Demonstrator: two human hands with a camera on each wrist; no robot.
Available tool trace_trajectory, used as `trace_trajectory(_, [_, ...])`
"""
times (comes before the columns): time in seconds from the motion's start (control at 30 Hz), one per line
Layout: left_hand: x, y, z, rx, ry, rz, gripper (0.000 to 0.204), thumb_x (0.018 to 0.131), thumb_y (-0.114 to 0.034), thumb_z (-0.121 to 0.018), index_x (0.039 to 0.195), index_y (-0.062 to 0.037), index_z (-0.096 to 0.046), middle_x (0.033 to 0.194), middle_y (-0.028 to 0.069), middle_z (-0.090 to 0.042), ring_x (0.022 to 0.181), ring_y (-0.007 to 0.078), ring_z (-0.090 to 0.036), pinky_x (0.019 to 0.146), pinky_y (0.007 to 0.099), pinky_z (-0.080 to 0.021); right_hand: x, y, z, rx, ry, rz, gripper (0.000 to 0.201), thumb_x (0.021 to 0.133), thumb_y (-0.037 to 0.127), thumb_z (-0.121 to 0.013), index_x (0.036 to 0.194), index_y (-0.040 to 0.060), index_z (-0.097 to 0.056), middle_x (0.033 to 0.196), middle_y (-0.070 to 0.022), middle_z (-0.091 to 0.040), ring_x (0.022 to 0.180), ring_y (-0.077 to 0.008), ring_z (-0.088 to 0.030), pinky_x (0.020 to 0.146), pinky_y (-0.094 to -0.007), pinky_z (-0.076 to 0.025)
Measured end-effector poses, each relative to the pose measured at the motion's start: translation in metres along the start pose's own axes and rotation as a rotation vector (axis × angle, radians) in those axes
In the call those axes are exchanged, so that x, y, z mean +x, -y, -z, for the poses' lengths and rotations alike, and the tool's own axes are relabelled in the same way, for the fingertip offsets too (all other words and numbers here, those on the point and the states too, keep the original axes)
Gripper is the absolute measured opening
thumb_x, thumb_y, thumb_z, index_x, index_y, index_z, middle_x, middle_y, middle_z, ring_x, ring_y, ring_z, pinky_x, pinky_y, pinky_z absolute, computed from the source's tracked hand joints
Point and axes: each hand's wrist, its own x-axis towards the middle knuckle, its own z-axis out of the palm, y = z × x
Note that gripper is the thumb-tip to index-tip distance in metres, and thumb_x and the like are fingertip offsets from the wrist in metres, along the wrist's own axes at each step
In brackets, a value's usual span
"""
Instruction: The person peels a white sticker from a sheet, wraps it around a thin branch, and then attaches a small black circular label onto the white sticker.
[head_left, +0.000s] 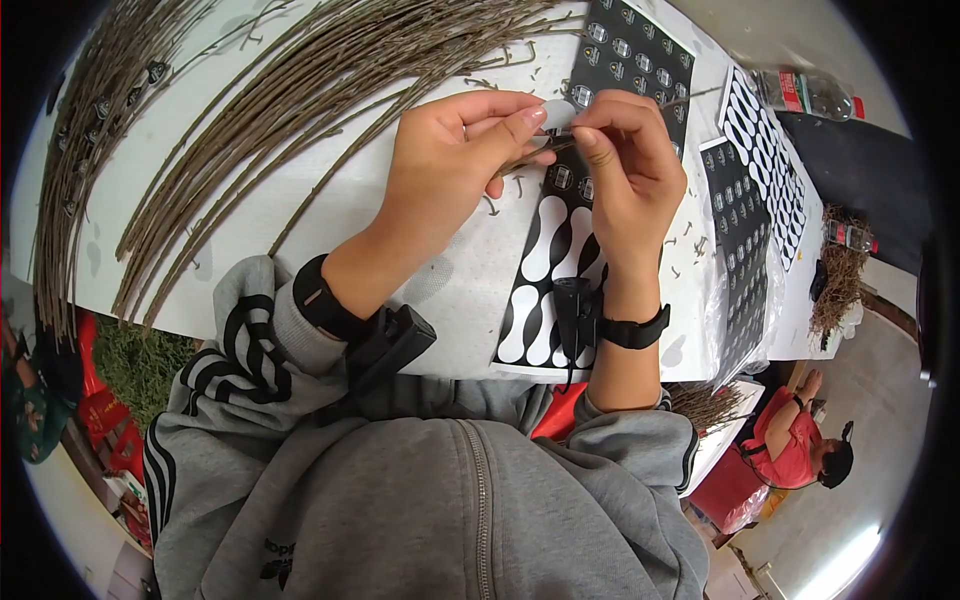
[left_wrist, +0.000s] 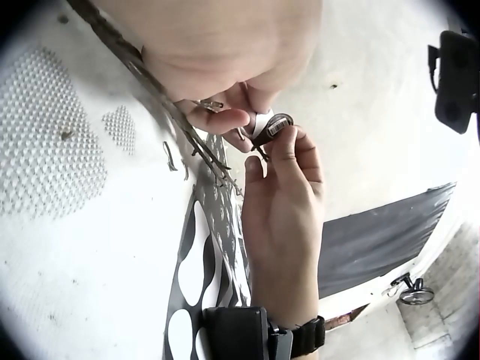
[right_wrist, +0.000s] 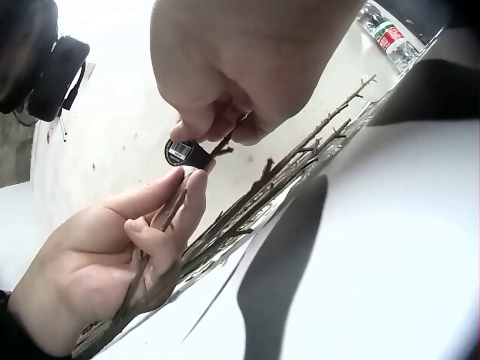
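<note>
In the head view my left hand point(head_left: 440, 160) and right hand point(head_left: 640, 170) meet over the table. A thin brown branch point(right_wrist: 174, 210) runs through the left hand's fingers and up toward the right hand. Between the hands is a black label sticker point(right_wrist: 180, 153) with a round, barcoded end and a white part. The left fingertips pinch near its white part, while the right thumb and finger hold its black round end against the branch. Beneath the hands lies a sheet of labels point(head_left: 562, 240), with white dumbbell-shaped gaps in its lower half.
Long bare branches point(head_left: 290, 110) spread over the left of the white table point(head_left: 440, 320). Another bundle point(head_left: 75, 150), with black labels on it, lies farther left. At right are more label sheets point(head_left: 740, 230) and a plastic bottle point(head_left: 815, 95). A person in red point(head_left: 785, 440) is at lower right.
</note>
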Motion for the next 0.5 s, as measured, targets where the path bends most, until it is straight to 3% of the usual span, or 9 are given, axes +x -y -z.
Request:
trace_trajectory(0.17, [-0.0002, -0.0003, -0.0011, -0.048, -0.022, -0.009, 0.027, 0.091, -0.013, -0.061, 0.108, 0.0077, -0.061, 0.089, 0.0116, -0.069, 0.079, 0.0145, -0.069, 0.047, 0.0166, -0.038, -0.0003, 0.0014, -0.0004, -0.01, 0.003, -0.12, 0.005, 0.087, -0.004, -0.06, 0.092, -0.0032, -0.058, 0.094, -0.0045, -0.06, 0.083, -0.0094, -0.055, 0.075, -0.0213, -0.045])
trace_trajectory(0.5, [-0.0012, -0.0017, -0.0036, -0.075, -0.067, 0.007, 0.026, 0.091, -0.015, -0.06, 0.107, 0.0063, -0.061, 0.087, 0.0095, -0.067, 0.078, 0.0165, -0.07, 0.045, 0.0171, -0.038, 0.0014, 0.0005, 0.0023, -0.015, 0.055, -0.108, 0.006, 0.087, -0.004, -0.06, 0.093, -0.003, -0.058, 0.093, -0.0034, -0.059, 0.082, -0.0087, -0.054, 0.075, -0.0201, -0.044])
